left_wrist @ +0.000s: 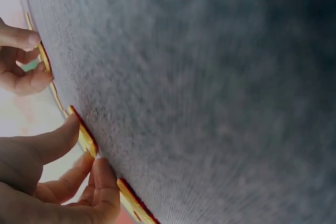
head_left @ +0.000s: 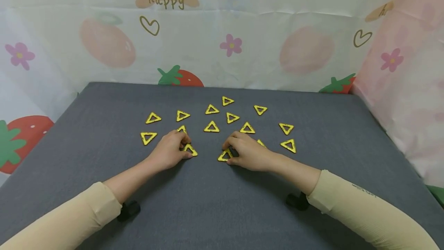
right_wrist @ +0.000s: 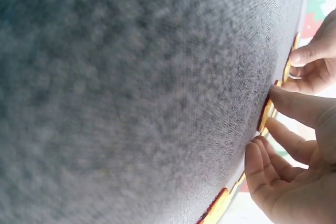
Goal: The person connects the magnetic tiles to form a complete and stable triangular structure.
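Several flat yellow triangles with open centres lie spread over the grey cloth. In the head view my left hand (head_left: 169, 150) pinches one triangle (head_left: 194, 153) between thumb and fingers. My right hand (head_left: 251, 152) pinches another triangle (head_left: 222, 159) a short way to the right. The left wrist view shows the left thumb and fingers at the edges of a triangle (left_wrist: 87, 139), which has a red underside. A similar pinch appears in the right wrist view, on a triangle (right_wrist: 266, 113). Fingers partly cover both held pieces.
Behind the left fingers is a triangle (head_left: 182, 129), partly hidden. Another triangle (head_left: 261, 142) shows partly behind the right hand. More lie farther back and to both sides, such as a triangle (head_left: 153, 118) at left. A printed curtain (head_left: 256, 22) stands behind the grey tabletop (head_left: 208, 203).
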A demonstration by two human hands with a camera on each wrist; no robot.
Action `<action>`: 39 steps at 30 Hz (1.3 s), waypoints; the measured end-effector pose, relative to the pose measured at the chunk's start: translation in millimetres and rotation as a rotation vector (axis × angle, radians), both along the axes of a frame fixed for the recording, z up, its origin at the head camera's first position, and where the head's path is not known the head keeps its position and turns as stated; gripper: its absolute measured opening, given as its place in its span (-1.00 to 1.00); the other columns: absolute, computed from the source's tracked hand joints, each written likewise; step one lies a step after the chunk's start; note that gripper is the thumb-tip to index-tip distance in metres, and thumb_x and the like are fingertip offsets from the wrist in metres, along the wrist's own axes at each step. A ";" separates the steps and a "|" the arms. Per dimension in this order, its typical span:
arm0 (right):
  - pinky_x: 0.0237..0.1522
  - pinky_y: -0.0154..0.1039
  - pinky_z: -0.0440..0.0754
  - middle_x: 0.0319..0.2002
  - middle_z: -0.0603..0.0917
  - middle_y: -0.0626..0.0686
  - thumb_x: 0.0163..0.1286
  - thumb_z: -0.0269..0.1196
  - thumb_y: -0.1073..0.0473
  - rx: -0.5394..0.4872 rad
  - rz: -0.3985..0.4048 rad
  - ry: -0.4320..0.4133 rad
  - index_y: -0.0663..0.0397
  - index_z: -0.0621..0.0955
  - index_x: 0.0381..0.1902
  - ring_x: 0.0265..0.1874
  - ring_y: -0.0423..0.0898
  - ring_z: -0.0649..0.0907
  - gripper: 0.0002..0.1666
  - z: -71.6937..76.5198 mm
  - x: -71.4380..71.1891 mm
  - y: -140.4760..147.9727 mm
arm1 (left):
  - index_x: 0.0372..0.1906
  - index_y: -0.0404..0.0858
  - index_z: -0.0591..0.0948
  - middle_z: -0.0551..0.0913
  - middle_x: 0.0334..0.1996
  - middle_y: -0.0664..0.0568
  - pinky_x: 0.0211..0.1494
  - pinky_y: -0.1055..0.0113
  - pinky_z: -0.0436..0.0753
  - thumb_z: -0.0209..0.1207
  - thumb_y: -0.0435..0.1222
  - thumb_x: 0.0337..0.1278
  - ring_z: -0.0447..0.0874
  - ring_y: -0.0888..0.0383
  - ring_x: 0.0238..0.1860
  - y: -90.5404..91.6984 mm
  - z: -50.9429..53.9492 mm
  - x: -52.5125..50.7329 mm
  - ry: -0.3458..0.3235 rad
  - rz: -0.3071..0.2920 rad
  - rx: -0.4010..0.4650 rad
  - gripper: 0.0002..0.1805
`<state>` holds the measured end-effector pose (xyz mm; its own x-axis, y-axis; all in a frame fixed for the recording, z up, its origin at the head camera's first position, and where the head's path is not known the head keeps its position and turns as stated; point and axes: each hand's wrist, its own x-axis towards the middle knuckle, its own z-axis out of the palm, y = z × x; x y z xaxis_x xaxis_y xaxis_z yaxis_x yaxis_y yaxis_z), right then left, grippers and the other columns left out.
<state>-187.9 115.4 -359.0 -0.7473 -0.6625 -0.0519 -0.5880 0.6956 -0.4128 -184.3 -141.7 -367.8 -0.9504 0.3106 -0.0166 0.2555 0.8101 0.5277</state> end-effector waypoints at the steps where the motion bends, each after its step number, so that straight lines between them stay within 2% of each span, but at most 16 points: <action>1: 0.04 -0.15 0.59 0.06 0.57 0.08 0.30 0.38 0.14 -0.003 0.000 -0.005 0.09 0.62 0.05 -0.02 -0.07 0.58 -0.62 0.0 -0.4 -0.4 | -0.06 -0.41 0.64 0.62 -0.16 -0.22 -0.01 0.07 0.61 0.40 -0.33 0.04 0.61 -0.03 -0.15 -0.2 -0.1 -0.6 -0.005 -0.001 -0.002 -0.64; 8: 0.02 -0.19 0.60 -0.04 0.60 0.05 0.23 0.43 0.19 -0.052 0.012 -0.061 0.01 0.65 -0.05 -0.07 -0.08 0.60 -0.68 0.1 -4.9 1.9 | -0.06 -0.39 0.63 0.61 -0.15 -0.22 -0.02 0.08 0.61 0.41 -0.31 0.05 0.59 -0.01 -0.16 -0.9 0.2 -1.0 -0.023 -0.005 0.002 -0.64; 13: -0.20 -0.32 0.55 -0.17 0.57 0.03 0.13 0.49 0.20 -0.096 -0.014 -0.129 -0.03 0.68 -0.15 -0.24 -0.16 0.54 -0.69 2.1 -8.9 4.3 | -0.06 -0.38 0.62 0.61 -0.15 -0.21 -0.02 0.09 0.61 0.41 -0.32 0.05 0.59 -0.01 -0.16 -0.6 0.4 -0.4 -0.023 -0.011 0.007 -0.64; 16: -0.31 -0.37 0.54 -0.26 0.59 0.03 0.13 0.49 0.23 -0.139 0.004 -0.169 -0.01 0.70 -0.20 -0.35 -0.22 0.54 -0.74 3.3 -11.2 7.1 | -0.06 -0.38 0.61 0.61 -0.14 -0.21 -0.02 0.09 0.61 0.41 -0.32 0.05 0.59 -0.01 -0.15 -0.9 -0.1 -0.7 -0.026 -0.015 0.005 -0.64; 21: -0.31 -0.35 0.64 -0.24 0.76 0.02 0.21 0.41 0.29 -0.210 0.035 -0.324 0.02 0.73 -0.17 -0.39 -0.27 0.67 -0.79 6.0 -12.9 13.3 | -0.06 -0.37 0.61 0.61 -0.13 -0.20 -0.01 0.08 0.61 0.40 -0.32 0.06 0.59 0.00 -0.14 -2.0 -0.6 -1.6 -0.027 -0.019 0.002 -0.64; 24: -0.27 -0.31 0.68 -0.18 0.78 0.03 0.22 0.40 0.30 -0.231 0.065 -0.435 0.03 0.74 -0.16 -0.35 -0.24 0.70 -0.79 8.8 -11.6 16.2 | -0.06 -0.36 0.61 0.61 -0.12 -0.20 -0.01 0.08 0.61 0.40 -0.32 0.06 0.59 0.00 -0.14 -2.1 -0.5 -2.2 -0.028 -0.019 0.002 -0.65; 26: -0.27 -0.29 0.69 -0.18 0.77 0.03 0.22 0.40 0.29 -0.223 0.090 -0.474 0.02 0.74 -0.16 -0.34 -0.22 0.70 -0.79 11.0 -9.8 17.5 | -0.06 -0.36 0.61 0.61 -0.13 -0.19 -0.02 0.09 0.60 0.40 -0.32 0.05 0.58 0.00 -0.14 -2.0 -0.4 -2.2 -0.028 -0.017 0.003 -0.65; 32: -0.28 -0.33 0.69 -0.27 0.76 -0.04 0.20 0.42 0.27 -0.186 0.141 -0.496 -0.03 0.74 -0.18 -0.36 -0.24 0.69 -0.79 13.8 -1.0 17.9 | -0.07 -0.36 0.61 0.61 -0.14 -0.19 -0.02 0.09 0.61 0.41 -0.32 0.05 0.59 0.00 -0.15 -2.2 0.8 -1.7 -0.021 -0.011 0.000 -0.65; 39: -0.32 -0.39 0.67 -0.34 0.76 -0.05 0.19 0.43 0.26 -0.180 0.155 -0.470 -0.02 0.75 -0.22 -0.41 -0.30 0.66 -0.82 6.6 4.2 15.2 | -0.07 -0.36 0.61 0.61 -0.14 -0.20 -0.03 0.08 0.61 0.40 -0.32 0.05 0.60 -0.01 -0.15 -1.6 0.7 -1.6 -0.020 -0.014 -0.002 -0.65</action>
<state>-183.7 130.6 -352.5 -0.5634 -0.7927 -0.2329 -0.4013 0.5090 -0.7616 -185.9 -143.3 -367.2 -0.9456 0.3233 -0.0359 0.2559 0.8075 0.5314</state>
